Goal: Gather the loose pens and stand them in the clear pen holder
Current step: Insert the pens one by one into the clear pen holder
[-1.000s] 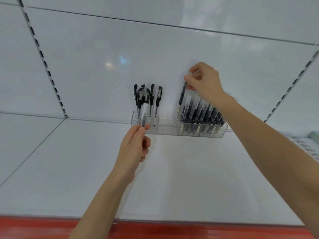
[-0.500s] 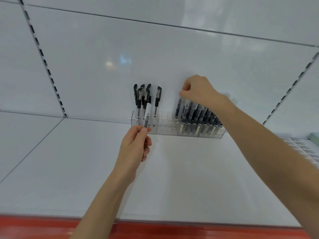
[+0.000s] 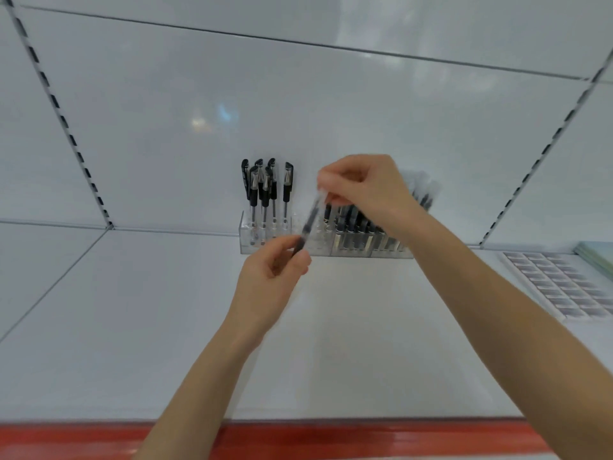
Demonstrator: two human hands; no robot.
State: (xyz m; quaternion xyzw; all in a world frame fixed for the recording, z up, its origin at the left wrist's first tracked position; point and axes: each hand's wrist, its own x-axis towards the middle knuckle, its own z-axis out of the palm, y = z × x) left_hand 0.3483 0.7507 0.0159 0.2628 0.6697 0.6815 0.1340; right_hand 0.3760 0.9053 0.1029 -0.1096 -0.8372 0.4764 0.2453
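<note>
One pen (image 3: 311, 214), motion-blurred, tilts between both hands, in front of the clear pen holder (image 3: 247, 242). We note the left hand (image 3: 272, 273) pinching its dark lower end and the right hand (image 3: 368, 187) pinching its clear upper end. Just beyond the left hand, black-capped pens (image 3: 265, 194) stand upright in the holder. Behind the right hand we see a packed row of pens (image 3: 356, 232). Below both wrists, white shelf (image 3: 166, 327). A gridded tray (image 3: 557, 283) lies well right of the right forearm.

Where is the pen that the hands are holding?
In the middle of the head view, the pen slants between the left hand and right hand, just in front of the clear holder.
</note>
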